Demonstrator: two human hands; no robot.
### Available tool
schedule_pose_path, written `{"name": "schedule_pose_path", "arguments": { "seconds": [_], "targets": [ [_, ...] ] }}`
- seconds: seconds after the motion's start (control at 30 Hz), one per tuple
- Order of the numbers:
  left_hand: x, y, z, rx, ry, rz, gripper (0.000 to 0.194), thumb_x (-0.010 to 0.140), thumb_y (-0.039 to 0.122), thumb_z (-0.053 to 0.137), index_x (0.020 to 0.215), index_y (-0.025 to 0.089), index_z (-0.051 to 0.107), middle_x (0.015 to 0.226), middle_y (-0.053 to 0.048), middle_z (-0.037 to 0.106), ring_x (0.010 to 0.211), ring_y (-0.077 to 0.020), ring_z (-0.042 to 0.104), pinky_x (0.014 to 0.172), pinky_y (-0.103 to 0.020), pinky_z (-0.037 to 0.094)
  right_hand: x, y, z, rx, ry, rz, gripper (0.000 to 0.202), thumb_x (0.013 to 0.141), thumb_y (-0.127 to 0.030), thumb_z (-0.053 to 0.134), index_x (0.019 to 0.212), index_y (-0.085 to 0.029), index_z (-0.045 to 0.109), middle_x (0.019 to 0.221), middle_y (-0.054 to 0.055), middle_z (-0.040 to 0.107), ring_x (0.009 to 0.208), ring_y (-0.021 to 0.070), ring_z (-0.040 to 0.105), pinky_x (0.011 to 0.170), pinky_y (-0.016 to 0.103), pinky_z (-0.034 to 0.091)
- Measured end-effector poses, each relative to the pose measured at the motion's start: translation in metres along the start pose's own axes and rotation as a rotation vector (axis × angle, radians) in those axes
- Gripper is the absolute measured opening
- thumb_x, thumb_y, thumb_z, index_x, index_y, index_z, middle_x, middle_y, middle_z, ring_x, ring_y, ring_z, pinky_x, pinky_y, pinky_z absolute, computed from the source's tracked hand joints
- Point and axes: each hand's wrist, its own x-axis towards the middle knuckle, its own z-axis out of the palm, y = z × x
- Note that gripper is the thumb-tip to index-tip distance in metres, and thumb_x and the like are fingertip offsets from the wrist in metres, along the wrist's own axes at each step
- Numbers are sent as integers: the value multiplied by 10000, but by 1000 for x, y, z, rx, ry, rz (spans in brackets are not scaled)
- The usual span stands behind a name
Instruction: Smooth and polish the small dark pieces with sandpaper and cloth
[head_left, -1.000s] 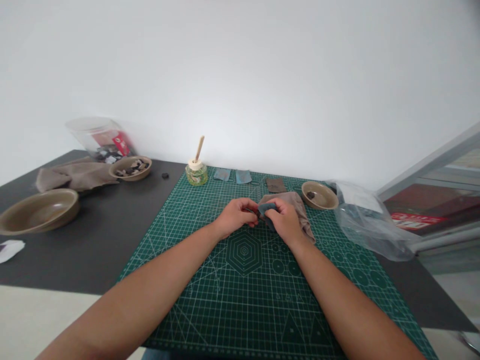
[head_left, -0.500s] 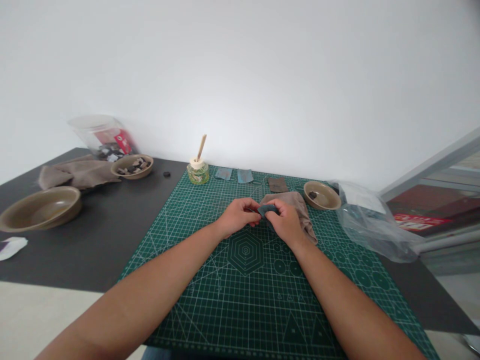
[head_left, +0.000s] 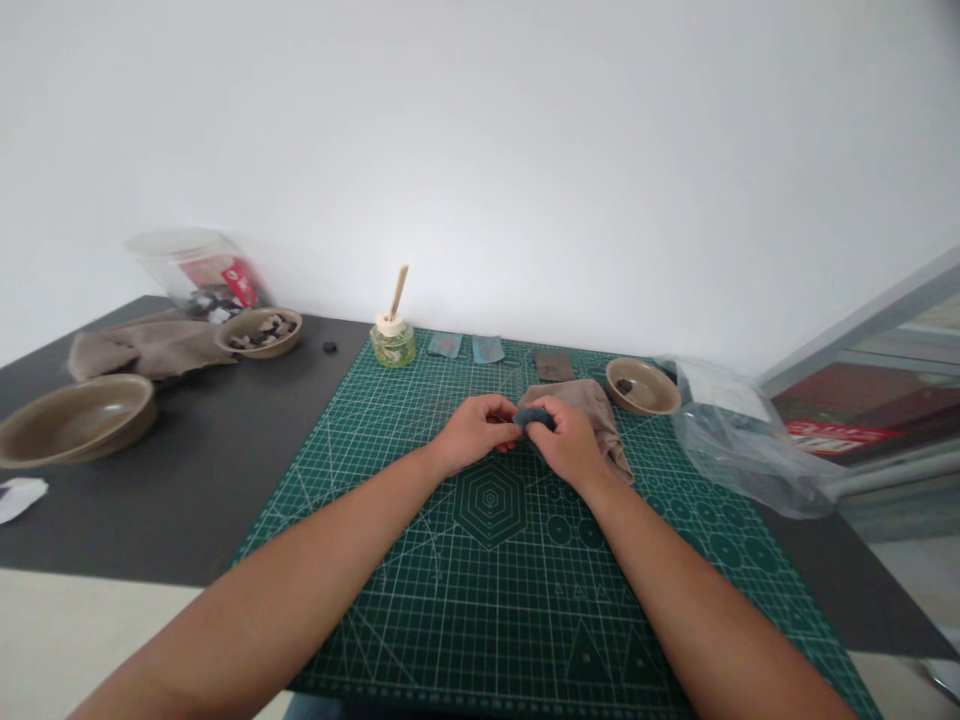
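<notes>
Over the middle of the green cutting mat (head_left: 491,600) my two hands meet. My right hand (head_left: 568,445) is closed on a bent, dark blue-grey piece of sandpaper (head_left: 534,416), its thumb pressing on the near side. Beside it, my left hand (head_left: 480,435) is closed in a pinch, fingertips touching the sandpaper's left edge. Whatever small thing the left fingers hold is hidden. A crumpled brown cloth (head_left: 592,402) lies on the mat just behind and right of my right hand.
Along the mat's back are a glass jar (head_left: 393,345) with sticks, two pale blue squares (head_left: 488,349) and a brown square (head_left: 553,367). A bowl (head_left: 664,393) and plastic bag (head_left: 724,440) stand right. Leftward are a bowl of chips (head_left: 289,345), a large bowl (head_left: 139,405) and a tub (head_left: 161,262).
The sandpaper has shifted slightly in my right fingers and its left end sits lower and flatter. Both hands stay nearly in place; the whole view has moved a little.
</notes>
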Motion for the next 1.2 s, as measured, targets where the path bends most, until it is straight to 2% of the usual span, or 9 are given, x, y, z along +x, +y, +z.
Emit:
{"name": "schedule_pose_path", "arguments": {
  "seconds": [0.57,0.8,0.97,1.2],
  "targets": [
    [0,0,0,15,1,-10,94,665,96,626,753,104,594,545,30,571,471,-64,529,474,-183,447,-1,-2,-1,-19,-10,3,156,675,-166,486,748,-182,622,709,22,651,665,175,567,625,295,427],
    [0,2,2,-11,30,-28,106,653,76,613,751,110,587,547,29,574,465,-63,530,464,-181,444,1,1,-3,-52,80,33,148,685,-174,502,771,-181,622,755,37,676,709,195,600,659,312,455],
    [-1,2,1,-39,70,-9,116,649,89,603,762,113,598,549,26,584,457,-65,524,450,-182,428,2,7,-2,-56,206,18,268,684,-167,513,932,-178,613,937,70,682,866,238,623,795,387,480],
    [-1,1,0,-137,135,98,142,665,199,649,769,103,648,526,11,594,468,-78,524,464,-196,418,4,18,3,-42,254,1,475,683,-127,517,1157,-161,501,1087,123,619,998,263,595,894,449,463]
  ]
}}
